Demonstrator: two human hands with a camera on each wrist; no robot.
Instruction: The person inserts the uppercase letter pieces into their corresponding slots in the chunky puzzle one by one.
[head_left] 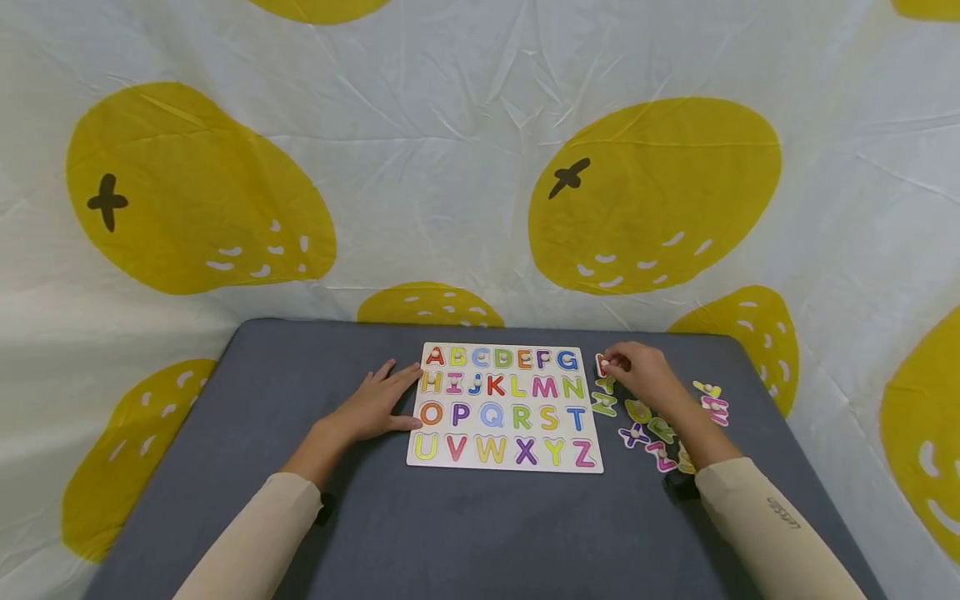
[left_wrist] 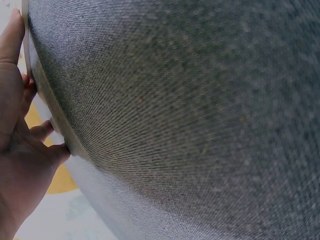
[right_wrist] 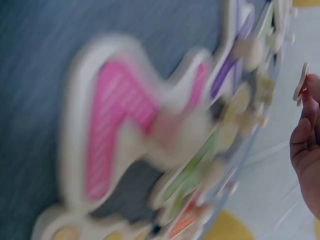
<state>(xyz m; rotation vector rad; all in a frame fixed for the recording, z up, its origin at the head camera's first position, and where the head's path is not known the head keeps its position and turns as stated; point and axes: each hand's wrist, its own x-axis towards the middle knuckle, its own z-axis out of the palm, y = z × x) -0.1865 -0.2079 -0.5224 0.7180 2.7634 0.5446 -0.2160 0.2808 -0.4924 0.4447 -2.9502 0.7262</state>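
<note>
A white wooden alphabet puzzle board (head_left: 505,426) lies flat on the table, with rows of coloured letters A to Z. Knobs stand on the letters of the top row and on H, I and J; the other letters show none. My left hand (head_left: 378,404) rests at the board's left edge, fingers spread and straight, thumb and index finger touching it. Just past the board's upper right corner, my right hand (head_left: 643,371) pinches a red letter piece (head_left: 602,365) between thumb and fingers. In the right wrist view, that letter piece (right_wrist: 301,85) appears edge-on.
Loose knobbed letter pieces lie right of the board, among them a green N (head_left: 603,404), a purple X (head_left: 634,434) and a pink Z (head_left: 661,456). Farther right are a yellow piece (head_left: 707,389) and a pink piece (head_left: 716,408). A fruit-print curtain (head_left: 450,167) hangs behind the grey table (head_left: 480,533).
</note>
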